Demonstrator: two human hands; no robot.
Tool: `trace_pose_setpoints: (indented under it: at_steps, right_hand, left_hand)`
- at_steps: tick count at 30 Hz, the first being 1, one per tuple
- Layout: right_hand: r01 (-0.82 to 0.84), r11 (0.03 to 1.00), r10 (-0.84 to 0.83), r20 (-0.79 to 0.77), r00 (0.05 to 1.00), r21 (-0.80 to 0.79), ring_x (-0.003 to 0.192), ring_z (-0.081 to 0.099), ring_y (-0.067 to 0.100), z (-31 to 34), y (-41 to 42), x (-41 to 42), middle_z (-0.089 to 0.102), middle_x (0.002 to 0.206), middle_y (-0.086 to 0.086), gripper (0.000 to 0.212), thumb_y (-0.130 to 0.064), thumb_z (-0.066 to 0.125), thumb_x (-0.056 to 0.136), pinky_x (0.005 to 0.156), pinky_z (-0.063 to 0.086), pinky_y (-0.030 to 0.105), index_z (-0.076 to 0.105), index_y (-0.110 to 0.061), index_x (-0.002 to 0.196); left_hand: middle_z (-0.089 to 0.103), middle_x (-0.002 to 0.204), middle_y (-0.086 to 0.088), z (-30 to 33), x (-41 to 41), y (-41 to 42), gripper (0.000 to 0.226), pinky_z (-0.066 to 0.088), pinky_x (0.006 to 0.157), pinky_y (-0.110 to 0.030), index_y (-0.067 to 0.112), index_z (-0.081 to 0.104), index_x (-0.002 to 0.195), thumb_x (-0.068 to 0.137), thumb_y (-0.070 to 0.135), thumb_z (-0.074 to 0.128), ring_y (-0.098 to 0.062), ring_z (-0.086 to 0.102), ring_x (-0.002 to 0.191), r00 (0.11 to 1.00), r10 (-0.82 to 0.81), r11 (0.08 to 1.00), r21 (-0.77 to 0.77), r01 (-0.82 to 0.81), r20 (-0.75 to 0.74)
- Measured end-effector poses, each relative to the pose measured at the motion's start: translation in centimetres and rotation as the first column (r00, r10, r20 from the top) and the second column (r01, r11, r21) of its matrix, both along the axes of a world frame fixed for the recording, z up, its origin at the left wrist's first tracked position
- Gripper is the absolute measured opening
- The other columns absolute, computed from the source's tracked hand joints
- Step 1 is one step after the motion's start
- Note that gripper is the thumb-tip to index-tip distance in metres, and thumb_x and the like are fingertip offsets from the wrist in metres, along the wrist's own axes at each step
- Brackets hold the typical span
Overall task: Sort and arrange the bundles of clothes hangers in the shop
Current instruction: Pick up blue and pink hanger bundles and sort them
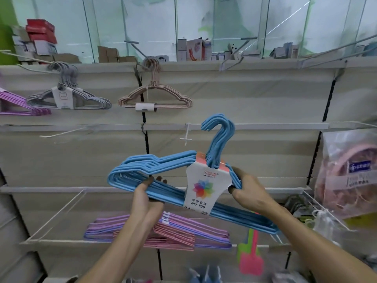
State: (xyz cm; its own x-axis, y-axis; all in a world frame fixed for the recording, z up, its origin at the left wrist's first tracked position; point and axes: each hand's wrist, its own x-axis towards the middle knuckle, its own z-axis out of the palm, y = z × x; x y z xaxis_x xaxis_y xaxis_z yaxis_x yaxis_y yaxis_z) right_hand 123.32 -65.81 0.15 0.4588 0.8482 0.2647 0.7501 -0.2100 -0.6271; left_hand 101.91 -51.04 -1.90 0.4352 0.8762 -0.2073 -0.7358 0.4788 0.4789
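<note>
A bundle of blue hangers [142, 166] with a white label card hangs tilted in front of the shelf wall, hooks pointing up. My left hand [145, 198] grips its lower bar from below. My right hand [247, 189] holds the right shoulder beside the label. Purple and pink hanger bundles [183, 231] lie in the wire basket [53, 217] below. A beige hanger bundle [157, 97] and a grey hanger bundle [67, 94] hang from pegs above. More purple hangers [16, 105] sit at the far left.
A bare white peg [186, 133] sticks out just left of the blue hooks. Long empty pegs [336, 48] jut from the top right. A bagged pink item [350, 174] hangs at right. Boxes [40, 35] line the top shelf. Green and pink plastic tools [250, 254] hang below.
</note>
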Motion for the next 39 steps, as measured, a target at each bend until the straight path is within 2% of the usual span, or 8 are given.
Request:
trace_pose_setpoints:
  at_steps: [4, 7, 10, 16, 24, 30, 35, 39]
  right_hand:
    - [-0.01, 0.998, 0.011, 0.023, 1.0, -0.055, 0.089, 0.065, 0.018, -0.4, 1.5, 1.7, 0.069, 0.105, -0.007, 0.05, -0.027, 0.054, 0.081, 0.083, 0.056, 0.045, 0.046, -0.041, 0.129]
    - [-0.012, 0.996, 0.016, 0.042, 0.999, -0.084, 0.088, 0.064, 0.018, -0.5, 3.1, 2.6, 0.069, 0.104, -0.007, 0.048, -0.028, 0.055, 0.08, 0.082, 0.056, 0.044, 0.046, -0.041, 0.125]
    - [-0.02, 0.994, 0.025, 0.051, 0.998, -0.103, 0.085, 0.064, 0.018, -0.6, 4.9, 3.4, 0.068, 0.099, -0.007, 0.044, -0.028, 0.054, 0.079, 0.079, 0.056, 0.044, 0.047, -0.042, 0.12]
    - [-0.031, 0.991, 0.043, 0.089, 0.995, -0.132, 0.076, 0.062, 0.016, -0.1, 9.0, 5.1, 0.066, 0.089, -0.007, 0.039, -0.023, 0.053, 0.077, 0.071, 0.054, 0.037, 0.051, -0.035, 0.114]
    - [-0.035, 0.99, 0.056, 0.144, 0.988, -0.139, 0.077, 0.062, 0.017, -0.4, 15.7, 7.7, 0.066, 0.091, -0.009, 0.04, -0.026, 0.055, 0.073, 0.071, 0.056, 0.039, 0.049, -0.037, 0.112]
    - [-0.026, 0.989, 0.049, 0.155, 0.987, -0.147, 0.08, 0.064, 0.017, -1.4, 20.1, 9.2, 0.067, 0.096, -0.009, 0.047, -0.027, 0.054, 0.07, 0.073, 0.057, 0.043, 0.047, -0.039, 0.115]
    - [-0.009, 0.986, 0.037, 0.168, 0.985, -0.164, 0.081, 0.064, 0.02, -2.7, 22.5, 10.5, 0.067, 0.098, -0.009, 0.049, -0.027, 0.054, 0.071, 0.073, 0.056, 0.041, 0.046, -0.039, 0.117]
    - [-0.002, 0.986, 0.032, 0.18, 0.983, -0.165, 0.086, 0.064, 0.02, -3.3, 24.2, 11.4, 0.067, 0.104, -0.009, 0.05, -0.029, 0.055, 0.073, 0.075, 0.055, 0.039, 0.046, -0.038, 0.122]
  left_hand:
    - [0.059, 0.094, -0.009, -1.0, 1.4, 0.9, 0.013, 0.049, 0.095, -0.042, 0.013, 0.058, 0.099, 0.09, 0.023, 0.059, -0.025, 0.06, 0.088, 0.997, 0.044, 0.997, -0.063, -0.041, 0.055]
    - [0.057, 0.092, -0.01, -1.5, 2.0, 2.2, 0.02, 0.051, 0.078, -0.043, 0.014, 0.055, 0.102, 0.09, 0.03, 0.059, -0.025, 0.058, 0.082, 0.993, 0.089, 0.992, -0.099, -0.082, 0.073]
    - [0.056, 0.091, -0.008, -1.9, 2.7, 4.1, 0.021, 0.05, 0.069, -0.043, 0.014, 0.055, 0.103, 0.089, 0.029, 0.059, -0.024, 0.058, 0.08, 0.992, 0.117, 0.987, -0.116, -0.109, 0.057]
    - [0.056, 0.089, -0.008, -2.4, 4.3, 8.3, 0.015, 0.051, 0.073, -0.043, 0.015, 0.056, 0.1, 0.092, 0.028, 0.058, -0.024, 0.057, 0.081, 0.992, 0.119, 0.982, -0.152, -0.111, 0.048]
    - [0.06, 0.096, -0.007, -4.6, 7.0, 15.5, 0.024, 0.049, 0.098, -0.048, 0.017, 0.058, 0.114, 0.092, 0.027, 0.057, -0.029, 0.059, 0.098, 0.991, 0.116, 0.98, -0.167, -0.104, 0.063]
    - [0.059, 0.086, -0.005, -5.4, 8.6, 19.7, 0.013, 0.051, 0.075, -0.043, 0.016, 0.058, 0.102, 0.095, 0.024, 0.051, -0.024, 0.059, 0.079, 0.994, 0.088, 0.984, -0.161, -0.078, 0.062]
    - [0.061, 0.09, -0.007, -6.2, 9.8, 22.5, 0.018, 0.046, 0.103, -0.044, 0.014, 0.059, 0.107, 0.095, 0.026, 0.053, -0.028, 0.059, 0.088, 0.998, 0.049, 0.977, -0.208, -0.039, 0.044]
    - [0.061, 0.086, -0.007, -6.5, 10.9, 24.2, 0.014, 0.051, 0.079, -0.043, 0.013, 0.06, 0.096, 0.096, 0.024, 0.052, -0.027, 0.059, 0.083, 0.999, 0.008, 0.969, -0.248, 0.003, 0.041]
